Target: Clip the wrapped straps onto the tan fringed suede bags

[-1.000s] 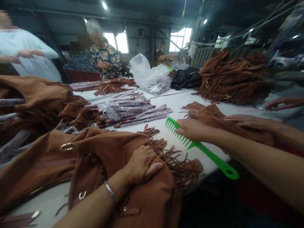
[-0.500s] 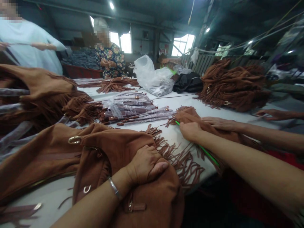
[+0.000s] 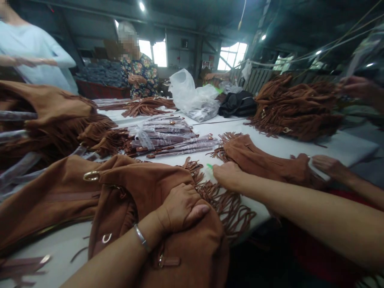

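A brown suede-like bag [image 3: 198, 248] with fringe, gold rings and a zip pull lies in front of me. My left hand [image 3: 183, 208], with a silver bracelet at the wrist, presses on its upper side, fingers bent into the material and their tips hidden. Beyond the bag's right edge, my right hand [image 3: 228, 175] is closed around a thin green stick [image 3: 209, 166]; only its tip shows. Below that hand spreads the brown fringe [image 3: 237, 210]. Just behind it lies a second brown bag [image 3: 264, 158].
A co-worker's hand [image 3: 327, 165] is at the second bag's right end; another blurred hand [image 3: 357, 86] is raised farther right. Plastic-wrapped straps [image 3: 168, 134] lie mid-table. Brown bags are heaped at left [image 3: 60, 104] and back right [image 3: 294, 106]. Two people stand across the table.
My right hand has moved left with the green stick, off the second bag. The co-worker's hands have shifted right, one of them raised. My left hand stays on the front bag.
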`<state>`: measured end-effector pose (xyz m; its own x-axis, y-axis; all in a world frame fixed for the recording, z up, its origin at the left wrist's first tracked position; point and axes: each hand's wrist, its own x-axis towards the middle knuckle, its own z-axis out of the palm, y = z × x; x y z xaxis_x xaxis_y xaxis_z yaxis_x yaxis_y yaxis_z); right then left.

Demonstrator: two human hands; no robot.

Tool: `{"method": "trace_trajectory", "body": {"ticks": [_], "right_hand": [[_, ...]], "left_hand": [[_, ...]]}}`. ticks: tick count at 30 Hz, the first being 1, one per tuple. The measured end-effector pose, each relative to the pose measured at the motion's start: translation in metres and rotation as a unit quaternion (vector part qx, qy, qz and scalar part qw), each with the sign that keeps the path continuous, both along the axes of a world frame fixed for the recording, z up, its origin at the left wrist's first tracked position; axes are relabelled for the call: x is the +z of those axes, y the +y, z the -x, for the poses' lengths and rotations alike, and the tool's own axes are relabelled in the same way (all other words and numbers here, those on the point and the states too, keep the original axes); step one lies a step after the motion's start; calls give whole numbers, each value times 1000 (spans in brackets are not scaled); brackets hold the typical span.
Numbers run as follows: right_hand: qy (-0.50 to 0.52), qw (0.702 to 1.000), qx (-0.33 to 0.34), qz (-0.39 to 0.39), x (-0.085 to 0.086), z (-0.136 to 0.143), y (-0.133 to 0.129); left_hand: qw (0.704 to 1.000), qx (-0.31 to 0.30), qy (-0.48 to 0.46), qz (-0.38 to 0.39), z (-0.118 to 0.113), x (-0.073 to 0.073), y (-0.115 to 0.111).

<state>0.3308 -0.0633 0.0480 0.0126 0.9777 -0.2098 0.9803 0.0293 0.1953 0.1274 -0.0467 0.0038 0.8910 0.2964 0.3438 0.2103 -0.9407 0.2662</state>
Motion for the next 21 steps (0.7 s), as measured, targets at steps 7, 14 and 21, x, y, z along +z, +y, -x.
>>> {"method": "trace_trajectory", "body": {"ticks": [7,14,21], "right_hand": [[8,996,-89,-17,24,-72,-8],[86,992,-94,-12,-4,-71,-59],[148,987,-65,-12,-9,-99,-95]], "left_hand": [[997,-45,3,61,4,22,-4],[976,143,152,-67,15,70,48],[918,239,316,29,6,65,87]]}}
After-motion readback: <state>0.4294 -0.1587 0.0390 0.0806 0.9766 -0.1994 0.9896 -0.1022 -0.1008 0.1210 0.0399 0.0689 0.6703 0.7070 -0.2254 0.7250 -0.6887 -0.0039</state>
